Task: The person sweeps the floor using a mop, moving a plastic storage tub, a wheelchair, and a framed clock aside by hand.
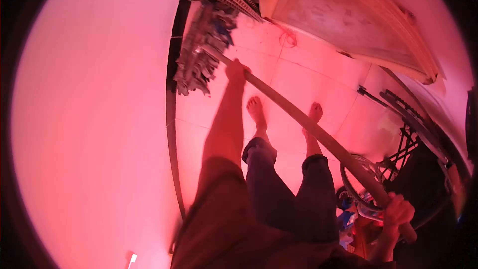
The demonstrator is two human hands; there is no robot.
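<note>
A long-handled mop slants across the view, its handle (298, 114) running from upper left to lower right. The mop head (196, 62), a bunch of ragged cloth strips, lies on the tiled floor along the foot of the left wall. My left hand (237, 69) is closed around the handle a short way above the mop head, arm stretched forward. Near the handle's far end, my right hand (398, 210) is wrapped around it at the lower right. Everything is tinted by red-pink light.
A pale wall (94, 109) with dark skirting (173, 149) rises on the left. A wooden-framed panel (343, 20) stands at the upper right. Dark folding metal frames (406, 142) and a round rim (348, 184) crowd the right. My bare feet stand on the tiles (294, 79).
</note>
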